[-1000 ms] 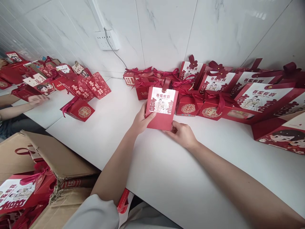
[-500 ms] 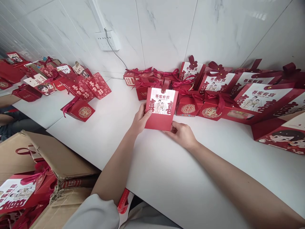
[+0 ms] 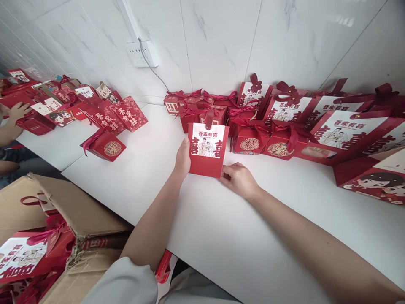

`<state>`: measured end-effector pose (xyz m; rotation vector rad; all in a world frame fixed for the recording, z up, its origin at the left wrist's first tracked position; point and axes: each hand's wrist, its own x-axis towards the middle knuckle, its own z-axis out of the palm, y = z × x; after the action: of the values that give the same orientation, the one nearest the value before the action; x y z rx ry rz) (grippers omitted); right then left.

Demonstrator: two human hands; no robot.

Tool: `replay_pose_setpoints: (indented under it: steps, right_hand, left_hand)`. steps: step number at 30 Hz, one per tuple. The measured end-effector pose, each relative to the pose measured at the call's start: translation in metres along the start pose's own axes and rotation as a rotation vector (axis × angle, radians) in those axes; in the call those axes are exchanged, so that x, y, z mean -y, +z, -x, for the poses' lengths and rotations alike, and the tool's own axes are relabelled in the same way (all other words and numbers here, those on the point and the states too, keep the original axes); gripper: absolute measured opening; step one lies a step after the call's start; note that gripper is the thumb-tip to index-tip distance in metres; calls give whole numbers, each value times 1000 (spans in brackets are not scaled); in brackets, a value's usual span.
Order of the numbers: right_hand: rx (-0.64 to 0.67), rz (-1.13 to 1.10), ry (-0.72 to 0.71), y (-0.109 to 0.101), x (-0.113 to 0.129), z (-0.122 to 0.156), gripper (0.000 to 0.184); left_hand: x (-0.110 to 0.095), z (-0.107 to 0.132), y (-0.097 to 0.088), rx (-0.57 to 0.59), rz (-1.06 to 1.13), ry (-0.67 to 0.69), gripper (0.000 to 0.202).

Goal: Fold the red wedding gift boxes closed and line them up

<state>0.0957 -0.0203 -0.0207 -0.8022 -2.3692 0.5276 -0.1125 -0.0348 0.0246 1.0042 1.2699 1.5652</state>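
Note:
A red gift box (image 3: 205, 165) with a white card of a cartoon couple on its front and a dark red strap at its top stands upright on the white table (image 3: 202, 223). My left hand (image 3: 182, 159) grips its left side, thumb along the edge and the other fingers hidden behind. At the lower right corner, my right hand (image 3: 238, 179) has its curled fingers on the box's edge. Just behind are small red boxes with ribbon bows, one with a round gold emblem (image 3: 249, 145).
Upright gift boxes (image 3: 343, 128) line the wall on the right. More red boxes (image 3: 109, 112) cluster on the left, where another person's hand (image 3: 19, 113) reaches in. An open cardboard carton (image 3: 85, 211) full of red boxes stands at lower left. A wall socket (image 3: 143, 54) has a cable.
The gift box has shifted slightly left and down and now faces me more squarely. My left thumb has moved from its front to its side edge. Another person's hand has appeared at far left.

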Motion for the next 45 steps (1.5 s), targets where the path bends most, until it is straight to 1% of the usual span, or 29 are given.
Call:
replay_pose_setpoints:
  steps: [3,4,6,9,11,15,18,21,23,29,33,35,36,38,39,41,42,43,44,45]
  right_hand:
    - [-23,4,9,1,1,0,8]
    - [-44,-19,25,1,1,0,8]
    - [-115,-109,71,0,1,-1,17]
    - [-313,-280,155,-8,5,-4,14]
    - [-431,-367,174,-16,11,-6,17]
    - [-521,-470,126,-30,23,-10,20]
    - [-604,-542,143,-34,27,-14,17]
    - [-607,-672,203,-34,27,-16,19]
    - [-588,-704,223,-34,27,-16,19]
    - [-606,-588,188,-40,31,-17,18]
    - [-604,-640,187,-40,29,-18,19]
    - [-596,-684,195,-38,28,-19,19]
    - [-599,-696,201,-37,27,-19,20]
    - [-622,-701,215,-35,28,-18,20]
    - [-639,-698,218,-34,28,-17,19]
    - [-656,-688,194,-34,31,-14,16]
    - [-639,-682,165,-35,33,-13,16]
    - [-604,-674,131,-35,35,-12,15]
    - [-559,-667,100,-35,36,-11,17]
    - [-514,-664,84,-35,37,-10,20]
  left_hand:
    - [-8,1,0,-99,-15,111,51]
    - [-10,2,-1,-128,-9,148,49]
    - [-16,4,-1,-148,8,209,46]
    - [-23,7,1,-90,33,253,42]
    - [-26,9,4,-44,62,267,38]
    - [-26,14,9,19,121,266,33]
    - [-24,16,13,29,159,239,35]
    - [-21,17,17,15,206,221,35]
    - [-18,18,20,-1,232,230,35]
    - [-14,19,24,-29,211,276,33]
    - [-15,20,22,-35,168,283,35]
    - [-15,21,21,-39,92,313,36]
    - [-15,22,21,-48,31,358,34]
    - [-14,24,21,-97,-149,492,29]
    - [-12,24,21,-134,-251,558,30]
    - [-9,25,21,-179,-436,631,41]
    - [-7,24,21,-168,-500,632,46]
    - [-5,23,20,-134,-531,617,48]
    - [-2,22,19,-74,-530,592,49]
    - [0,21,18,10,-507,564,51]
